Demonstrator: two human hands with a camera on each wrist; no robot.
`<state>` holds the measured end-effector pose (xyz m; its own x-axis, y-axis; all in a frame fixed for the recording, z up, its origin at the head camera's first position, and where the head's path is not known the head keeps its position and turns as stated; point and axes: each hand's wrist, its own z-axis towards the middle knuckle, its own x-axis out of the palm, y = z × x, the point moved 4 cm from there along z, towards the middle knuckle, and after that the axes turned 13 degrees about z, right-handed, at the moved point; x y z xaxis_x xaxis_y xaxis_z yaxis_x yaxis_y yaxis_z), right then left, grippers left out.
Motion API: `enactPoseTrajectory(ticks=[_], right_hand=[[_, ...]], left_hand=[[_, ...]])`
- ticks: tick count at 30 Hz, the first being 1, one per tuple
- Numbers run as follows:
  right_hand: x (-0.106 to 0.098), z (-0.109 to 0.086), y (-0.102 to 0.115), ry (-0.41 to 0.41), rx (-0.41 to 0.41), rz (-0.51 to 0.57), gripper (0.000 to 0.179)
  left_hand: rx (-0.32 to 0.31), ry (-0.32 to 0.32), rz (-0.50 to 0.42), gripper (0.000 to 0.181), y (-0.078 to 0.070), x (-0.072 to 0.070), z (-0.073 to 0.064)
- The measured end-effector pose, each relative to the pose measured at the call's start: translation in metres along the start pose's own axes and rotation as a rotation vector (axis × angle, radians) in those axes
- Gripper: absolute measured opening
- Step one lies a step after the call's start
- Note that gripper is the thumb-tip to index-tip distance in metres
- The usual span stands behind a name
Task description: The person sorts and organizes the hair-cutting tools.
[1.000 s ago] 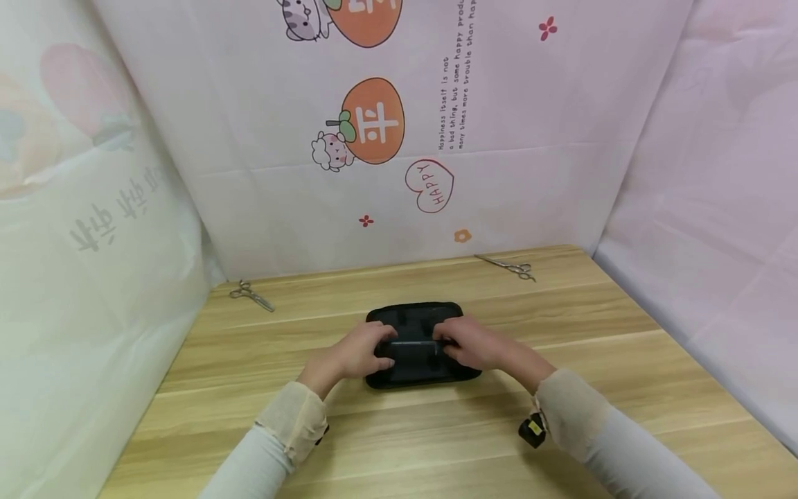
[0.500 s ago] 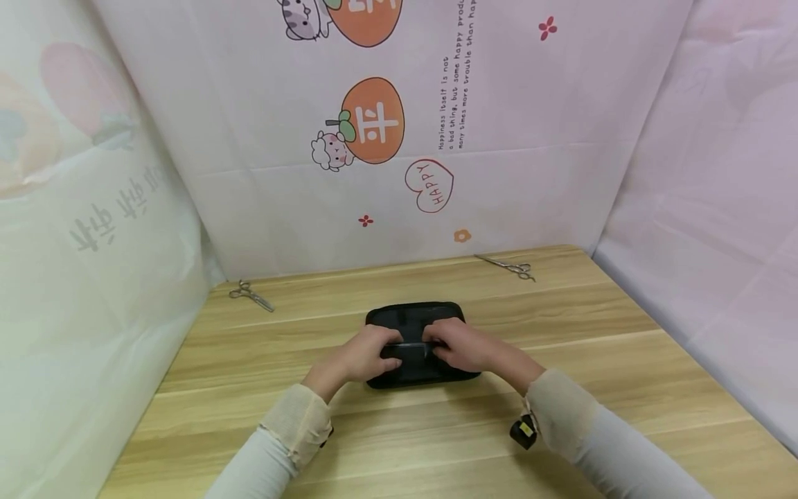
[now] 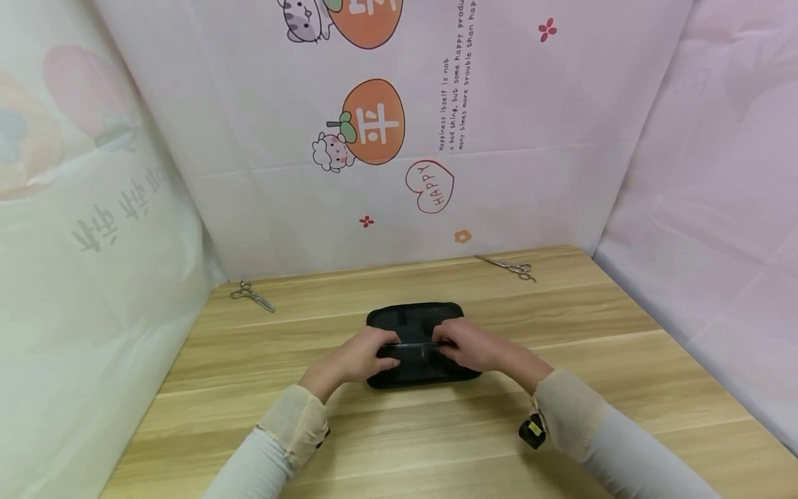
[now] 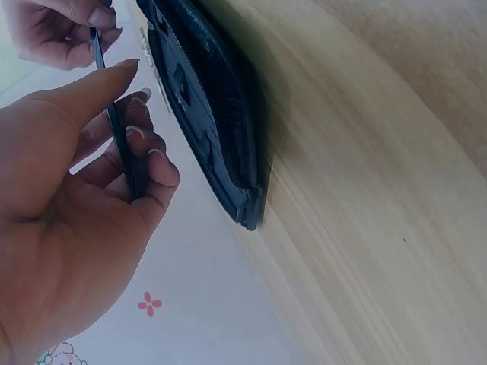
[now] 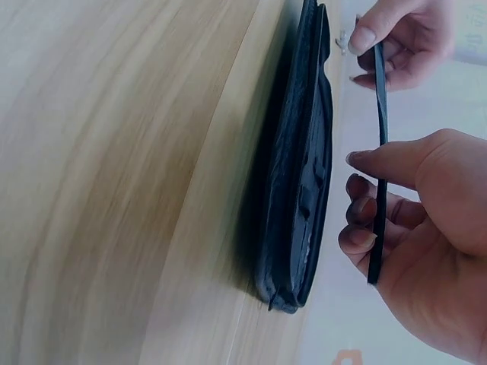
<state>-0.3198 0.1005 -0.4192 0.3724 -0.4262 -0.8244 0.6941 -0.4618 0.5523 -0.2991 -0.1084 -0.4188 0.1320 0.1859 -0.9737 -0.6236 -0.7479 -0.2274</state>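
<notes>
An opened black zip case (image 3: 414, 379) lies on the table in front of me, its zipper teeth showing in the left wrist view. Above it, both hands hold a thin black flat strip (image 5: 380, 114), which appears nearly edge-on in the wrist views. My left hand (image 3: 364, 355) pinches one end, thumb on one side and curled fingers on the other. At the opposite end, my right hand (image 3: 472, 345) grips it the same way. A gap separates the strip from the case in both wrist views. Small loops or slots show inside the case, but their details are unclear.
Thinning scissors (image 3: 252, 296) lie at the table's back left. Another pair of scissors (image 3: 508, 267) rests near the back right edge. A printed white cloth (image 3: 280, 215) hangs behind the wooden table (image 3: 399, 443) and along both sides.
My right hand slid left along the strip half a second ago and is now back to the right. The left hand sits slightly further right than a second ago. The case stays put.
</notes>
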Motion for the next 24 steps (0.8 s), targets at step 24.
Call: enactPoseTrajectory(ticks=[24], right_hand=[[-0.019, -0.025, -0.029, -0.012, 0.083, 0.063, 0.012]], left_hand=[[-0.046, 0.001, -0.050, 0.039, 0.020, 0.001, -0.021]])
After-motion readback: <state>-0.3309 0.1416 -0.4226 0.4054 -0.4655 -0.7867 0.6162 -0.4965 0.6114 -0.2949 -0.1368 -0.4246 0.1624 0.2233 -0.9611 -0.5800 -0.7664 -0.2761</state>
